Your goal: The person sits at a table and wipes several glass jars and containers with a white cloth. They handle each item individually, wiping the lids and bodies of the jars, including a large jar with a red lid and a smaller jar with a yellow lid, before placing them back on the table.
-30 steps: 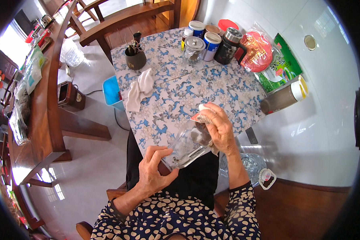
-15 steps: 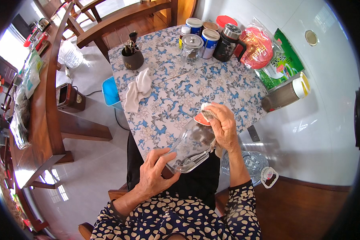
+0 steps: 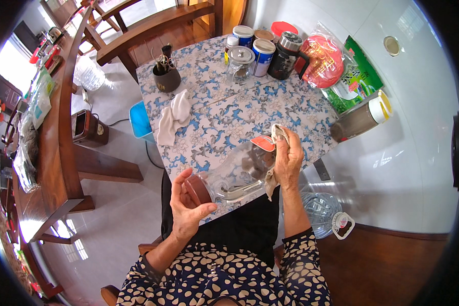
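At the near edge of the patterned table (image 3: 214,117), a clear plastic jar (image 3: 234,171) is held on its side.
Its brown lid end is gripped by the left hand (image 3: 188,204); a cloth (image 3: 275,153) is pressed on it by the right hand (image 3: 289,160). Bare tabletop lies beyond; a green packet (image 3: 359,81) and red bag (image 3: 324,58) are set at the far right edge.

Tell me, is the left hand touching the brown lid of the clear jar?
Touching. The head view shows the left hand wrapped around the brown lid of the clear jar, fingers on its rim.
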{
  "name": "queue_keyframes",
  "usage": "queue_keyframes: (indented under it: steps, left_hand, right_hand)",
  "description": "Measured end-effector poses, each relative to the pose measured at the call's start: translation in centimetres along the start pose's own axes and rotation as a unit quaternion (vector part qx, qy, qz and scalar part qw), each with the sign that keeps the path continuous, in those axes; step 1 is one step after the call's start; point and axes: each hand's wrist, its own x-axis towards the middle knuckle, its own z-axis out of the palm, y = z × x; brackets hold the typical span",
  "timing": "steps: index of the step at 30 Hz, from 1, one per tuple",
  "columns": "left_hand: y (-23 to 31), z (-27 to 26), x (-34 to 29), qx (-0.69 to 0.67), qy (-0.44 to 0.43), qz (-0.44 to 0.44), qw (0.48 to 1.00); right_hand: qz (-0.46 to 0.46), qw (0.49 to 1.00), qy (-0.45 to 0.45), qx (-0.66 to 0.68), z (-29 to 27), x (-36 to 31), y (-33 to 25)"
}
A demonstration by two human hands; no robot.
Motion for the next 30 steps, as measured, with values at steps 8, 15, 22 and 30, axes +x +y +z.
queue_keyframes:
  steps: [8, 15, 22, 30]
  left_hand:
    - [-2.3, 1.1, 3.8, -0.195, -0.051, 0.022, 0.979]
    - [-3.4, 3.0, 7.2, 0.008, -0.164, 0.031, 0.986]
    - [-8.6, 5.4, 11.8, -0.058, 0.011, 0.068, 0.996]
    - [-4.1, 1.9, 12.9, -0.224, 0.013, 0.017, 0.974]
  right_hand:
    - [0.051, 0.990, 0.124, 0.032, 1.2, -1.3, 1.0]
    - [0.135, 0.975, 0.148, 0.096, 0.1, -1.1, 0.8]
    - [0.014, 0.989, 0.143, 0.035, 1.4, -2.4, 1.3]
    - [0.113, 0.965, 0.036, 0.232, -3.9, -0.5, -2.1]
